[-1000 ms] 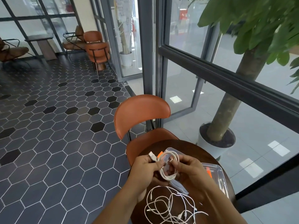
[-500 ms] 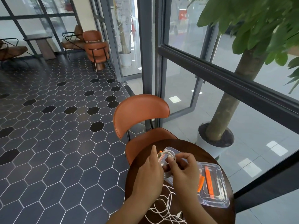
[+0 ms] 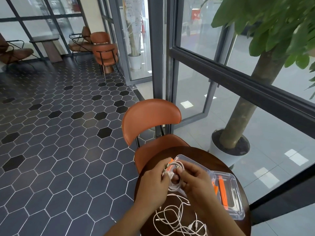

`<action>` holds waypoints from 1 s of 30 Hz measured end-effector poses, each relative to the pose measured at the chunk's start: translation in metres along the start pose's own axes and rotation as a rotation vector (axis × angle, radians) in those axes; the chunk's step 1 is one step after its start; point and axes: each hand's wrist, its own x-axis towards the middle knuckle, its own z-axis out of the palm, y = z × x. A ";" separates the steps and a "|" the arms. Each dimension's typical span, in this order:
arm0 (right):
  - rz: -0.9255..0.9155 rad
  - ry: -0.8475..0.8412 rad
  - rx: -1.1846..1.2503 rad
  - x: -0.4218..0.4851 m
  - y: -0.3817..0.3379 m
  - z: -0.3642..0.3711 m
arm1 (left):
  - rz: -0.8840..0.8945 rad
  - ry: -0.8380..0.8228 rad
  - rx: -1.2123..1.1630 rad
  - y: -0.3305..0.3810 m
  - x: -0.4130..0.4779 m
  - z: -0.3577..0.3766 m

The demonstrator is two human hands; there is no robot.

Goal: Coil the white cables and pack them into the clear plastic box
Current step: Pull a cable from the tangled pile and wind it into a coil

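At the 6 o'clock edge of the round dark wooden table (image 3: 218, 160), a loose tangle of white cables (image 3: 177, 217) is left uncoiled, presumably awaiting its turn. Just beyond, at the centre, a small coiled white cable (image 3: 174, 186) is clasped in the curled fingers of the right hand (image 3: 194, 182) so its loops cannot spring apart, while its plug end is pinched by the left hand (image 3: 153, 183), seemingly for tucking in. The coil is held over the open clear plastic box with orange clips (image 3: 237, 191), spread from 12 to 3 o'clock, likely so it can be dropped straight in.
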 end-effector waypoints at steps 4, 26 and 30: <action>-0.193 0.061 -0.480 -0.001 -0.008 -0.004 | -0.021 -0.012 -0.120 0.001 -0.006 0.002; -0.003 -0.017 -0.025 -0.002 0.001 -0.005 | 0.221 0.076 0.099 -0.018 -0.018 0.010; 0.039 -0.040 -0.047 -0.002 0.005 -0.006 | 0.244 0.113 0.192 -0.019 -0.015 0.010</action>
